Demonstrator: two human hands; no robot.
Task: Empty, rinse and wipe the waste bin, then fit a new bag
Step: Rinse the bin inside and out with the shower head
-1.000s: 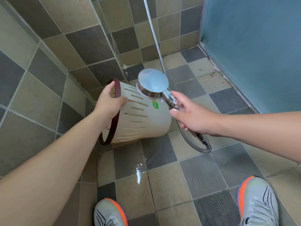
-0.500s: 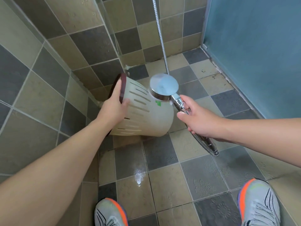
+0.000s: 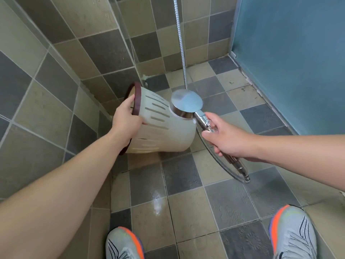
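Head view: waste bin [image 3: 164, 131] was held tipped on its side at centre, rim gripped by left hand [image 3: 126, 120]. Shower head [image 3: 186, 104], at bin's 1 o'clock, was gripped by right hand [image 3: 224, 137]. No readable label/writing.

Bin [image 3: 164, 133]: you're looking at cream, slotted, with a dark maroon rim.
Shower head [image 3: 186, 104]: showing shiny chrome.
Floor [image 3: 186, 202]: showing grey and tan checked tiles.
Shoes [image 3: 293, 234]: showing grey with orange edging.
Door [image 3: 291, 58]: showing blue.
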